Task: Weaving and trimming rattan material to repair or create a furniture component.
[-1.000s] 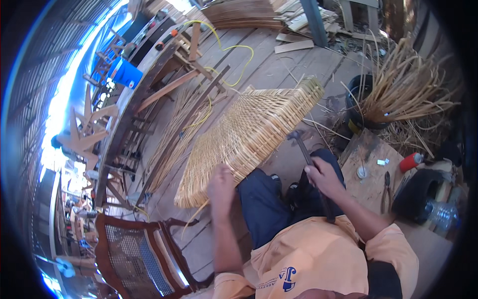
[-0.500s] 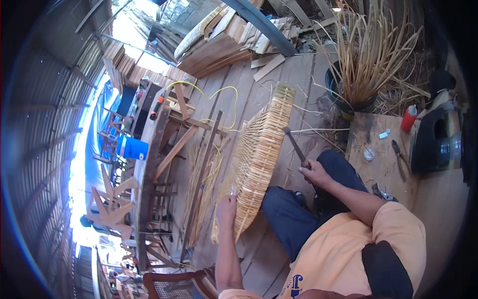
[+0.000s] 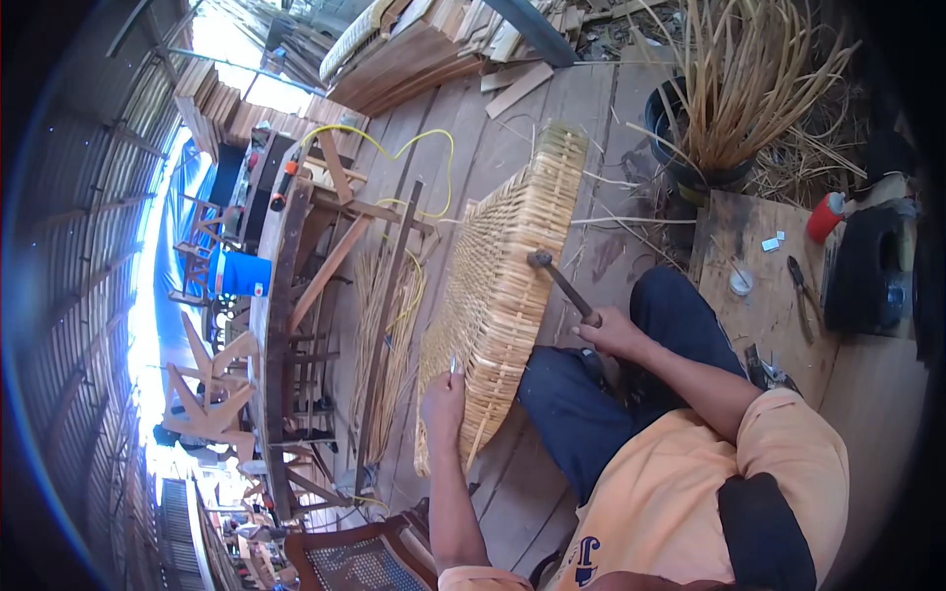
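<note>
A woven rattan panel (image 3: 493, 286) with a thick, bound side stands tilted in front of my knees. My right hand (image 3: 613, 335) is closed round the handle of a hammer (image 3: 567, 286). Its dark head overlaps the panel's near side; whether they touch, I cannot tell. Lower on the panel, my left hand (image 3: 443, 402) is closed on a small shiny metal piece (image 3: 453, 364), whose tip sticks up from the fingers against the weave. The rest of that piece is hidden in the hand.
On the right, a wooden board (image 3: 729, 222) carries pliers (image 3: 803, 295), a red bottle (image 3: 826, 217) and a small clear cup (image 3: 740, 283). Behind it, a dark bucket (image 3: 680, 148) holds rattan strands. Left stand a workbench (image 3: 281, 295) and a blue bucket (image 3: 239, 273); a caned chair (image 3: 365, 561) is close by.
The hammer has swung left, its head going from beside the panel to over its near side. My left hand keeps its hold on the metal piece. The whole view has shifted slightly.
</note>
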`<state>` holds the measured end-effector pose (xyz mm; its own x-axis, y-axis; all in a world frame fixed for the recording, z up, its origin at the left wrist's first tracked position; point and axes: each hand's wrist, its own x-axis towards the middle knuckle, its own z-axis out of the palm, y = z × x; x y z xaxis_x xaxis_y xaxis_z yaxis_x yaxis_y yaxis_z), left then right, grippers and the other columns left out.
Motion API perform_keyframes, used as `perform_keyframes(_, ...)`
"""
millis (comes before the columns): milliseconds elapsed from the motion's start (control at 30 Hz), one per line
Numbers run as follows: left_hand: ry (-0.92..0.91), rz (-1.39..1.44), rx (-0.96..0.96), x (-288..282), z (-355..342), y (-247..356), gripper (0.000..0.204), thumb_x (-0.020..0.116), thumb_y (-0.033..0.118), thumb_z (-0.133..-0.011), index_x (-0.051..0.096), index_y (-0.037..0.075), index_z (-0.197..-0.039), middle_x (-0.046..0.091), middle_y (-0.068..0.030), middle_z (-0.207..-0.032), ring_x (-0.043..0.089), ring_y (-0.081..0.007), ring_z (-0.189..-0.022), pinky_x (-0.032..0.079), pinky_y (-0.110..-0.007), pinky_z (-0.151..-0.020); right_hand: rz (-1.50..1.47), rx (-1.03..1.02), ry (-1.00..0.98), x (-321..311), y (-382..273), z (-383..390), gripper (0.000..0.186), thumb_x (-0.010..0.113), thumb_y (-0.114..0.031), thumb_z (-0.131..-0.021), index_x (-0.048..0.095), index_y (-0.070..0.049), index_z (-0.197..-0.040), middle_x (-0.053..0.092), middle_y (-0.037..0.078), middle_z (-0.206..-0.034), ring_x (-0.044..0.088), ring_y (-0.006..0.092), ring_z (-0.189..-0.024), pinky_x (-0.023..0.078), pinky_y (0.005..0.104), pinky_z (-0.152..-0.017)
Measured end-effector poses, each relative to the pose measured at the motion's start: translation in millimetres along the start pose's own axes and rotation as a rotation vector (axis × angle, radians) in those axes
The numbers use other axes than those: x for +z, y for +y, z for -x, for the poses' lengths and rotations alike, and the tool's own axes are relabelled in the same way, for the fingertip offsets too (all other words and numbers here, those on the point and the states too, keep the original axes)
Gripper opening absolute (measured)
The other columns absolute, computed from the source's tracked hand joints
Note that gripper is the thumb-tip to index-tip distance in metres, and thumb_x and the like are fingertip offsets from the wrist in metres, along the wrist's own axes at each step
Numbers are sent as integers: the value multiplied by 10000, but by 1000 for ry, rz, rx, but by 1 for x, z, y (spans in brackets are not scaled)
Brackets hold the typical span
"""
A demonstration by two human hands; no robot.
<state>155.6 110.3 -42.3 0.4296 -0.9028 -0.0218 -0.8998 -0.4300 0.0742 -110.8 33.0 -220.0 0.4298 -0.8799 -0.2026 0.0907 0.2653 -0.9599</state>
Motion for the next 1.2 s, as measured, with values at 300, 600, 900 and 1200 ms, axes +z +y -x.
perform_keyframes(300,-47,53,-41,5,-1,-5,457,468,432,-941,663,18,-939,635,-258,-933,611,-437,-889,463,-493,-778,103,-91,-5,25,34,17,334,696,-300,-859,586,-16,-723,567,29,-565,541,108,-476,441,317,-460)
perform_keyframes(600,-39,19,-72,1,1,-1,464,465,442,-937,673,31,-878,649,-226,-906,628,-418,-857,474,-497,-753,104,-2,0,10,27,13,256,712,-222,-845,600,2,-793,557,-9,-598,486,75,-570,431,289,-528)
perform_keyframes(900,-64,75,-49,-1,2,-8,455,474,428,-936,669,17,-908,633,-235,-955,623,-417,-892,478,-500,-789,343,-43,-144,32,37,34,369,760,-276,-789,514,-21,-687,509,43,-563,468,100,-556,430,321,-527)
perform_keyframes(1200,-60,86,-51,-4,4,-17,426,471,420,-934,683,51,-945,637,-202,-1017,631,-391,-936,490,-486,-839,539,-324,-357,21,16,34,399,744,-384,-771,589,-17,-795,568,155,-648,603,296,-622,469,394,-615)
